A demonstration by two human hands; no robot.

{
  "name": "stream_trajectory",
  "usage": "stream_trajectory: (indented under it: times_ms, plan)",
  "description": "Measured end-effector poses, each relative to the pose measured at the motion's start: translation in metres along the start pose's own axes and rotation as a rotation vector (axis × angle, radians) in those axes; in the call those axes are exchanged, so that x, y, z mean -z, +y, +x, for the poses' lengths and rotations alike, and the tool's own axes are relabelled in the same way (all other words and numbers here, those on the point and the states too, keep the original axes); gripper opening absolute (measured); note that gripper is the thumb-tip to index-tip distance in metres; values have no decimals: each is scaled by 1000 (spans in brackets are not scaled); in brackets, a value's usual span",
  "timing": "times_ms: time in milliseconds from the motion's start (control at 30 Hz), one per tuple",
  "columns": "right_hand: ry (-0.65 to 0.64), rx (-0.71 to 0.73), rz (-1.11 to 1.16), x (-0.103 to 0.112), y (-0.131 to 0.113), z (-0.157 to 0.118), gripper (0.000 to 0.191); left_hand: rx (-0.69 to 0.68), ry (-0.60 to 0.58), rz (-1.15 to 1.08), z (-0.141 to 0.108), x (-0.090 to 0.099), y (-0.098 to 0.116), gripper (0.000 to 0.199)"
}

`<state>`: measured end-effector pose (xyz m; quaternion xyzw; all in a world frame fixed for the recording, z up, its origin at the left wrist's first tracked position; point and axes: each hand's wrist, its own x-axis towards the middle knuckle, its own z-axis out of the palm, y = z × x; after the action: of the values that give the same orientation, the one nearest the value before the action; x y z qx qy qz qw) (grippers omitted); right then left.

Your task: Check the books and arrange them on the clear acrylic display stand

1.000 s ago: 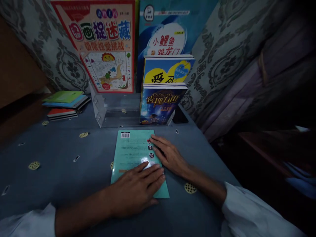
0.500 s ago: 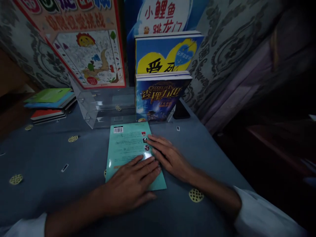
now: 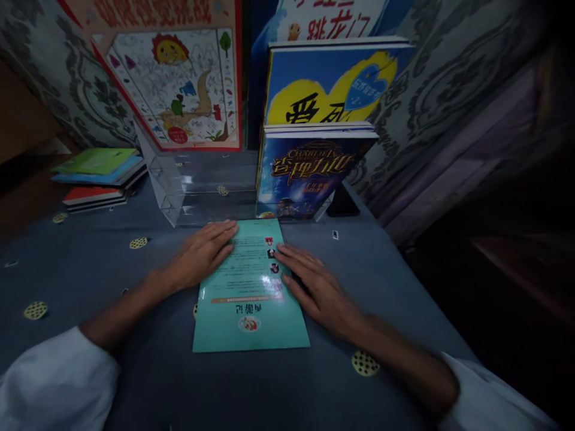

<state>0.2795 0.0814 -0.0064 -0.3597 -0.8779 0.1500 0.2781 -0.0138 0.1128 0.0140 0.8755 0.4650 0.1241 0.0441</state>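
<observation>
A teal paperback book [image 3: 251,281] lies flat on the table, closed, its print upside down to me. My left hand [image 3: 202,251] rests over the book's far left corner, fingers stretched out, covering the place of the barcode. At the right edge, my right hand [image 3: 314,284] lies with its fingers extended and the tips on the cover. Neither hand grips anything. Just beyond the book stands a clear acrylic rack [image 3: 171,185]. A dark blue book [image 3: 309,173] with gold lettering is propped upright in it.
Behind the dark blue book stand a blue-and-yellow book [image 3: 305,78] and a red-bordered picture book [image 3: 193,90]. A stack of books [image 3: 101,164] lies at the left. A black phone [image 3: 344,200] lies by the rack. The patterned tablecloth [image 3: 112,263] drops off at the right edge.
My left hand has moved from the near middle of the book to its far left corner, uncovering the lower print. My right hand stays at the right edge. The view has shifted slightly.
</observation>
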Motion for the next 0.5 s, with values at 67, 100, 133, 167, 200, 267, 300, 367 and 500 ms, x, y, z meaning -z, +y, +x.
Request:
stream_trajectory:
  times_ms: [67,100,133,167,200,267,300,367,500]
  plan:
    - [-23,1,-36,1,0,7,46,43,35,28,-9,3,-3,54]
    - [-41,8,-51,1,1,12,45,61,52,37,-12,3,-3,53]
    - [-64,20,-62,0,3,20,45,71,68,42,-15,4,-3,52]
    - [-90,35,-70,0,6,28,45,75,82,45,-16,3,-2,51]
    - [-112,48,-76,-1,9,37,45,75,95,46,-16,3,-1,50]
    - [-138,55,-93,-2,19,53,45,69,114,49,-15,1,0,48]
    - [-137,50,-103,-3,23,59,45,66,122,50,-14,-1,-1,48]
    - [-141,43,-110,-4,32,66,45,70,133,44,-13,-2,-1,48]
    - [-161,51,-79,-4,36,58,47,95,117,12,-15,-3,-2,49]
